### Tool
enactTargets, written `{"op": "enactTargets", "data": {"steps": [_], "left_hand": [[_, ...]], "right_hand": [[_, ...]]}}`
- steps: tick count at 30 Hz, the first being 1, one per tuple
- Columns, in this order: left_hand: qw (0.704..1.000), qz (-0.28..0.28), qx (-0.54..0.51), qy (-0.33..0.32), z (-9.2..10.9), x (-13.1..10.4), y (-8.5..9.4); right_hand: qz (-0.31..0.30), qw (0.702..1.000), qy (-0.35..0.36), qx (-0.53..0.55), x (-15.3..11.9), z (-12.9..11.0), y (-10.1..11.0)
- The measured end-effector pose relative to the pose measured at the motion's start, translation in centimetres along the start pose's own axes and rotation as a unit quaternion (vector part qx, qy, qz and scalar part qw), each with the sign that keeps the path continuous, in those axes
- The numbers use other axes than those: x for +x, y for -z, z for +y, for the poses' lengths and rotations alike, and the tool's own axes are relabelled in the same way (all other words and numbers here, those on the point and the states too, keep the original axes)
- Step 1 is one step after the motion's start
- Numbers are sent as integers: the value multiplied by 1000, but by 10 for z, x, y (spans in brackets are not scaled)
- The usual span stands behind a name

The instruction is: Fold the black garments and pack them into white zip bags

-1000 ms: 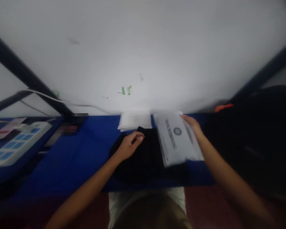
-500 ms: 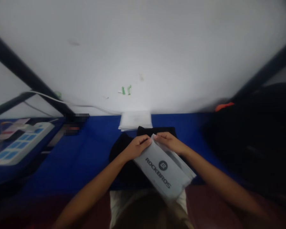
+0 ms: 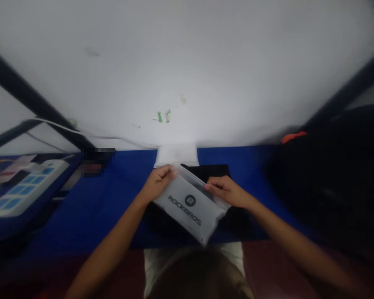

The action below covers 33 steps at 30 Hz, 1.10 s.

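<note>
A frosted plastic bag (image 3: pixel 187 209) printed "ROCKBROS" hangs tilted between my two hands, its right side lower than its left. My left hand (image 3: pixel 158 181) pinches the bag's upper left corner between thumb and fingers. On the upper edge, farther right, my right hand (image 3: pixel 225 190) grips the bag with thumb and bent fingers. Black fabric (image 3: pixel 208 170) lies on the blue table beneath the bag, which hides much of it. Just behind the fabric rests a stack of white, flat bags or sheets (image 3: pixel 176 155).
A white power strip (image 3: pixel 28 189) with blue sockets sits at the left on the blue table (image 3: pixel 112 199). A white cable (image 3: pixel 118 138) runs along the wall. A large black pile (image 3: pixel 330 178) with an orange piece (image 3: pixel 294 137) stands at the right. Dark frame bars slant at both sides.
My left hand has moved left with the bag's corner, and my right hand has slid along the upper edge, so the hands are farther apart. The bag has shifted left and up.
</note>
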<state>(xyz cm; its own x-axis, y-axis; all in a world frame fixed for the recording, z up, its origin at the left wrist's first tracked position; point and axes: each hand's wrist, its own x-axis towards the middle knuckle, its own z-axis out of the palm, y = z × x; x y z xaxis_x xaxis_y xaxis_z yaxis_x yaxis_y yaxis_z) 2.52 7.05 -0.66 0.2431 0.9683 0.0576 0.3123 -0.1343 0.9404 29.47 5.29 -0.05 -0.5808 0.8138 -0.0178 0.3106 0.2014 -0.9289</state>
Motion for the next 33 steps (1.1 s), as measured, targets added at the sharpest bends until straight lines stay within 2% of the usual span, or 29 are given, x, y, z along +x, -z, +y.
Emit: {"op": "enactTargets", "data": {"steps": [3,6,8,10,13,17,21,23,26,28,30,33], "left_hand": [[998,38,-41,27,-10,0,21],[995,35,-75,51,-15,-2,25],[994,20,-88,62,-13,-3,22],[994,-2,-89,61,-8,-4,16],[996,-21,-77,44,1,-6,9],[997,-36,-60,18,10,-5,1],[999,-42,-11,-29,14,-2,-6],[998,-38,10,-52,16,-1,-10],[996,-39,34,-74,22,0,-14],[994,-45,49,-82,24,2,-13],[996,-21,39,-71,23,5,-7],[994,87,-48,-45,11,7,-1]], "right_hand": [[-36,998,-50,29,-14,2,6],[-27,998,-49,41,-17,2,9],[4,998,-21,53,-14,0,11],[10,999,13,49,-8,-3,12],[-45,998,53,9,0,-9,13],[-95,995,13,36,6,-13,9],[-76,997,-14,15,11,-12,5],[-83,996,-8,-21,14,-10,4],[-148,988,23,-31,17,-8,0],[-171,985,30,-17,17,-5,-2],[-151,988,22,14,14,-2,-2],[-72,992,5,106,10,5,-1]]}}
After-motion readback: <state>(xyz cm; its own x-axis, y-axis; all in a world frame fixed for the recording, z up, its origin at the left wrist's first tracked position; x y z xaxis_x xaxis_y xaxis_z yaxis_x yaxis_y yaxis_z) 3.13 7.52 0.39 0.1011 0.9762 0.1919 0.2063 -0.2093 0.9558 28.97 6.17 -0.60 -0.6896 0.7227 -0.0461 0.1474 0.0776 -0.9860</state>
